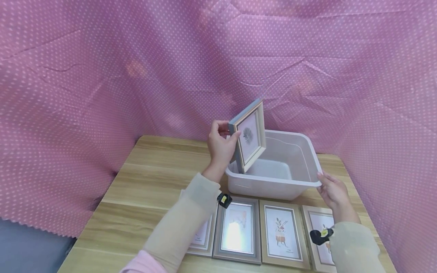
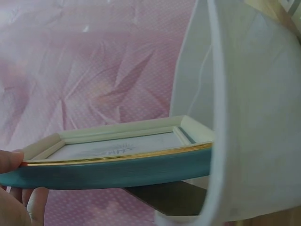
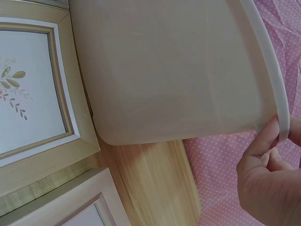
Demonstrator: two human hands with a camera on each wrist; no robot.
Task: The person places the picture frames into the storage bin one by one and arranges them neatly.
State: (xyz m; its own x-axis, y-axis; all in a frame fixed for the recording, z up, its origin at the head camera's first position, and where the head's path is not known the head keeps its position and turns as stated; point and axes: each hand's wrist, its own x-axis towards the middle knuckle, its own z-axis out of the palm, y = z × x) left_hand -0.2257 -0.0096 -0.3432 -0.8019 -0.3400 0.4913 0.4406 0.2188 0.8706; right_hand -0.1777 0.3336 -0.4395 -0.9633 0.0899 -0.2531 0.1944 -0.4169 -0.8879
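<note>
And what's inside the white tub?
Part of the leaf picture frame dips into the tub. The bottom visible past it looks bare; the frame and near rim cover the rest.

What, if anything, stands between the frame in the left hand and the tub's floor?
Nothing clearly does. The frame has its lower end inside the tub, whose visible floor is bare. Under the frame shows a dark piece, perhaps part of it; I cannot tell.
</note>
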